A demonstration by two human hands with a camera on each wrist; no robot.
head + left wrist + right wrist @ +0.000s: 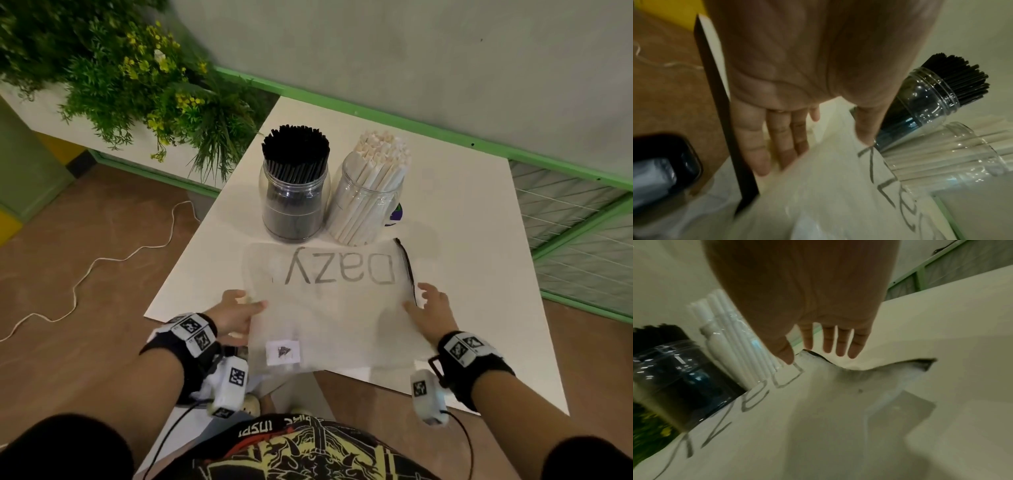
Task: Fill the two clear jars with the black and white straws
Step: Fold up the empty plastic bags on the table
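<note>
Two clear jars stand side by side at the back of the white table (462,222). The left jar (294,202) (931,100) (674,378) is packed with black straws (295,147). The right jar (370,205) (941,154) holds white straws (383,154) (725,337). In front of them lies a flat white plastic bag (329,318) (818,203) (797,418) lettered "Dazy". My left hand (251,301) (824,146) touches the bag's left edge with straight fingers, the thumb on top. My right hand (418,299) (813,356) hovers with spread fingers over the bag's raised right edge, thumb touching it.
A leafy plant with yellow flowers (137,85) stands left of the table. A light cable (102,257) snakes across the brown floor. A green-framed wire mesh panel (582,222) runs along the right. A small purple and green item (397,214) peeks out behind the white-straw jar.
</note>
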